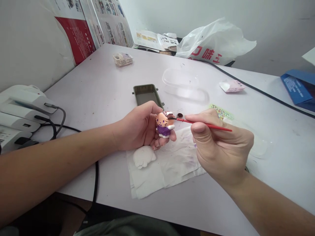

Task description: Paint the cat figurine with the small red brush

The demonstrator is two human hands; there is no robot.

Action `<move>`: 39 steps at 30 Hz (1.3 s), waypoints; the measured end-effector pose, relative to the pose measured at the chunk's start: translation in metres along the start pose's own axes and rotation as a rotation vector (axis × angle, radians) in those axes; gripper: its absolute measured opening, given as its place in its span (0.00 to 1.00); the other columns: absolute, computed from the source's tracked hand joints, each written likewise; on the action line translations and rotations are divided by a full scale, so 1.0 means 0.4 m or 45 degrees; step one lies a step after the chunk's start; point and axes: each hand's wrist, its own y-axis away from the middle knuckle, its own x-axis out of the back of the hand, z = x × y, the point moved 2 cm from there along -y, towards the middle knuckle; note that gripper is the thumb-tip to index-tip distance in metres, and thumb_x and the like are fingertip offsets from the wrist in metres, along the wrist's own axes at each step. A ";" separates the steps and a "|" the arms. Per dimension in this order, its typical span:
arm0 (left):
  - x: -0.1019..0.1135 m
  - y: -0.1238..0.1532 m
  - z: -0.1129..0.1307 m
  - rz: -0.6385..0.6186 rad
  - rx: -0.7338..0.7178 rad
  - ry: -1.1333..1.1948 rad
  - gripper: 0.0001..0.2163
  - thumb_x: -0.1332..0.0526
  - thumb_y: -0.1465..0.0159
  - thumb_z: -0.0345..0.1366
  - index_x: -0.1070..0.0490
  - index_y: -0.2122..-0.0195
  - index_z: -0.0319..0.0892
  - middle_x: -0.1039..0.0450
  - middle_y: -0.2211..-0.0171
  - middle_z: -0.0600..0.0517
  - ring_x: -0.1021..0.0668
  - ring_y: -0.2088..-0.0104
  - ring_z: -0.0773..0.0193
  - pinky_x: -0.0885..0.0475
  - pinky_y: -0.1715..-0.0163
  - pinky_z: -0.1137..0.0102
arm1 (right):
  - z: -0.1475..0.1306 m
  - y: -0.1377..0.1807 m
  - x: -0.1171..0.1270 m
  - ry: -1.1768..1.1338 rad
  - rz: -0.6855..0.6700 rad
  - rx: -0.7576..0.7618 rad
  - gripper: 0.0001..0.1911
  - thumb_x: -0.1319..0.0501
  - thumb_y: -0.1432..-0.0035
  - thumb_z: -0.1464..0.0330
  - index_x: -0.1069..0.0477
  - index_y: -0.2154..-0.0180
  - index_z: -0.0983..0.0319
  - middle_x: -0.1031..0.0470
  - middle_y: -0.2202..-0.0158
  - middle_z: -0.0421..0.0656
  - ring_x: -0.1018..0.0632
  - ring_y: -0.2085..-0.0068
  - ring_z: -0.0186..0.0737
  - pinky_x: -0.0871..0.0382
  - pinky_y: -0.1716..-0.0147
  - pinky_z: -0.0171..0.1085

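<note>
My left hand is closed around a small plaster figurine with an orange face and a purple body, held just above the table. My right hand pinches a thin red paintbrush, whose tip touches the figurine's head. An unpainted white plaster figure lies on white tissue paper below my left hand. A tiny pot of dark paint sits just behind the brush tip.
A green rectangular tray and a clear plastic lid lie behind my hands. White chargers with black cables sit at the left. A white plastic bag, posters, blue booklet and small packets ring the far table.
</note>
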 end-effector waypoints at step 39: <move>0.006 -0.003 0.002 -0.036 0.019 0.029 0.14 0.47 0.41 0.41 0.27 0.72 0.37 0.23 0.74 0.45 0.26 0.78 0.64 0.32 0.79 0.72 | 0.019 -0.014 0.005 0.080 -0.079 0.455 0.20 0.30 0.44 0.76 0.20 0.52 0.50 0.21 0.73 0.37 0.28 0.71 0.38 0.32 0.70 0.44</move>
